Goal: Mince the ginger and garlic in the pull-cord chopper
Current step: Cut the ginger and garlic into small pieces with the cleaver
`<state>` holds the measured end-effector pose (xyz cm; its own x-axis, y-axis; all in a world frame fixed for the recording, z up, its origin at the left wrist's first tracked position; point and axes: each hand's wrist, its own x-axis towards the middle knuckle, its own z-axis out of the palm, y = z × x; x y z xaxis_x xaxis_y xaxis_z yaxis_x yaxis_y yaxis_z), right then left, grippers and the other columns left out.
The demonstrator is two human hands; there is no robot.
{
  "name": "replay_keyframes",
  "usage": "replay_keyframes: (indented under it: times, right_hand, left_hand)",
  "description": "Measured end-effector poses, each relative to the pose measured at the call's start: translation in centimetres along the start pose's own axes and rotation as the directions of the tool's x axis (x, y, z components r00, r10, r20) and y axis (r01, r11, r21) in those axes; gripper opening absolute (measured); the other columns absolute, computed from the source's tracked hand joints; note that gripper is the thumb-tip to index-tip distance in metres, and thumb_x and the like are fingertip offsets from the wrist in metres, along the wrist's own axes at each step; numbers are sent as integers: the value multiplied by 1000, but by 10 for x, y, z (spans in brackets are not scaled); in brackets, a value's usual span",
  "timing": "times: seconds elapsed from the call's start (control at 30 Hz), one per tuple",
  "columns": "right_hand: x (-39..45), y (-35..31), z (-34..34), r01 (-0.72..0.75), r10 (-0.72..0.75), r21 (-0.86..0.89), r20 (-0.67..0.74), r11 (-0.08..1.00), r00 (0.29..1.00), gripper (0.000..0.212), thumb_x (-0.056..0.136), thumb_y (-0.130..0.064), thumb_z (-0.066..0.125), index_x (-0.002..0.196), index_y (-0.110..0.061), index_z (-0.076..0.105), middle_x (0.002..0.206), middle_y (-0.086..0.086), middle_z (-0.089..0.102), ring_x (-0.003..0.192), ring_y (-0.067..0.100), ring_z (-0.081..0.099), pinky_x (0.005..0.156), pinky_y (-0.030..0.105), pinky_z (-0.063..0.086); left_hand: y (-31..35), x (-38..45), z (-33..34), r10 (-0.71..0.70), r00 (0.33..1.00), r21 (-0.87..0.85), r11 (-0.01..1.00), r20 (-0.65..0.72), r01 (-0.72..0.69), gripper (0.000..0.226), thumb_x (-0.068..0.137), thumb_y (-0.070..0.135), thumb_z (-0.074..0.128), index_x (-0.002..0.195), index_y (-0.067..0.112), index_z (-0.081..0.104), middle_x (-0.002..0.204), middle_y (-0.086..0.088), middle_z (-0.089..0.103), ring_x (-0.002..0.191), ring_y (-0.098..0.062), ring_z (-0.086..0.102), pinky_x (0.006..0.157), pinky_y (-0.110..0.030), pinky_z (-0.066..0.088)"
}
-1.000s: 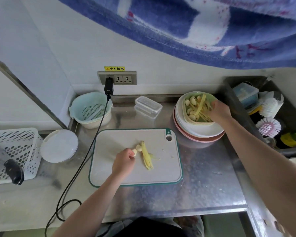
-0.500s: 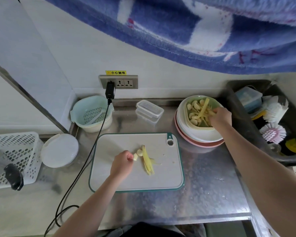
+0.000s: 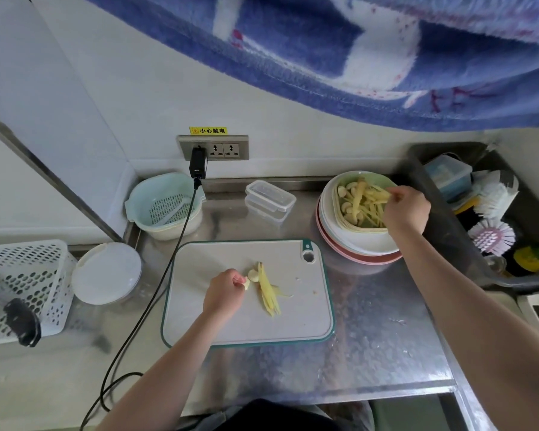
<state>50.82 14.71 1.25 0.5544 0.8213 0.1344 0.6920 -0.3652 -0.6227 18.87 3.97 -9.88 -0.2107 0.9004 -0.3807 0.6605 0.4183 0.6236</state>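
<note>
Ginger strips (image 3: 269,290), yellow: small pile flat on cutting board (image 3: 246,325). Garlic cloves (image 3: 252,276), pale: touching it, probably two. More of both in bowl (image 3: 383,179).

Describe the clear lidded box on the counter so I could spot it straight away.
Start at the wall socket above the steel counter. Just below and to its right, against the back edge, sits the clear plastic box, between the pale green colander and the stack of plates. It alone is see-through and rectangular, with a snap-on lid.

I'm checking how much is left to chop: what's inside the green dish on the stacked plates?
The green dish holds ginger strips and garlic cloves. The right hand pinches some strips and covers the dish's right side, so anything there is hidden.
</note>
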Motion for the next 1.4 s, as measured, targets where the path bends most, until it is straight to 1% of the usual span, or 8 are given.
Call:
replay_keyframes:
  times: [0.17, 0.3, 0.57, 0.73, 0.9, 1.0, 1.1, 1.4]
  right_hand:
    - [7, 0, -1, -140, 137, 1, 197, 990, 971, 32, 90, -9, 51, 115, -17, 68, 116, 7, 66, 101, 26, 62, 76, 27, 45]
    - [8, -1, -6, -179, 179, 66, 8, 982, 984, 29, 89, -3, 52, 112, -11, 68, 113, 11, 67, 105, 29, 61, 86, 33, 49]
    - [-26, -28, -23, -177, 296, 476, -188, 862, 936, 26, 91, -3, 47, 111, -11, 62, 105, 1, 64, 94, 13, 59, 59, -4, 38]
    - [-110, -36, 26, -491, 404, 639, 291, 592, 867, 20, 85, 0, 55, 98, -15, 56, 76, 0, 59, 57, 10, 58, 56, 23, 53]
    - [-198, -24, 86, -813, 457, 455, 673, 365, 582, 18, 84, 7, 59, 89, -10, 54, 83, 15, 61, 71, 22, 59, 65, 28, 55]
    - [-213, -3, 101, -799, 496, 390, 635, 457, 593, 16, 87, 2, 57, 86, -14, 57, 90, 17, 65, 72, 25, 61, 60, 26, 54]
    - [-212, 6, 100, -542, 359, 175, 579, 822, 732, 14, 88, -10, 55, 97, -17, 64, 97, 8, 70, 74, 21, 60, 61, 26, 47]
    - [-206, -7, 95, -62, 40, 2, 745, 998, 666, 34, 79, -11, 60, 113, -14, 66, 100, 8, 66, 83, 24, 60, 69, 28, 46]
  left_hand:
    - [-4, -3, 0, -9, 1000, -2, 1000, 7, 9, 16, 88, 13, 52, 95, 15, 67, 103, -4, 69, 96, -23, 63, 80, -30, 50]
    - [-4, -3, 1, -24, 1000, 1, 1000, 13, 24, 18, 88, 11, 49, 93, 17, 66, 103, -3, 68, 94, -22, 62, 73, -25, 47]
    - [3, -6, 2, -5, 1000, -39, 999, 18, 6, 14, 86, 12, 53, 85, 18, 65, 91, 1, 68, 89, -21, 63, 69, -25, 43]
    - [35, -12, 1, -45, 958, -690, 685, 283, 235, 11, 86, 6, 63, 95, 13, 67, 80, -5, 66, 78, -21, 64, 66, -27, 51]
    - [43, -19, 0, -57, 911, -756, 538, 408, 372, 20, 95, 2, 50, 108, 6, 63, 85, -5, 69, 77, -17, 66, 71, -28, 53]
    - [15, -16, -4, -167, 971, -681, 693, 170, 238, 21, 89, -5, 52, 104, 2, 65, 74, -6, 64, 67, -21, 61, 67, -28, 49]
    - [-16, -15, -12, -63, 994, -286, 958, -91, 35, 24, 84, -2, 56, 104, 6, 66, 89, -7, 63, 77, -23, 60, 72, -25, 43]
    - [-4, -6, 3, 204, 966, 45, 976, 157, -213, 61, 84, 9, 61, 141, 20, 44, 111, -9, 47, 96, -27, 57, 93, -29, 43]
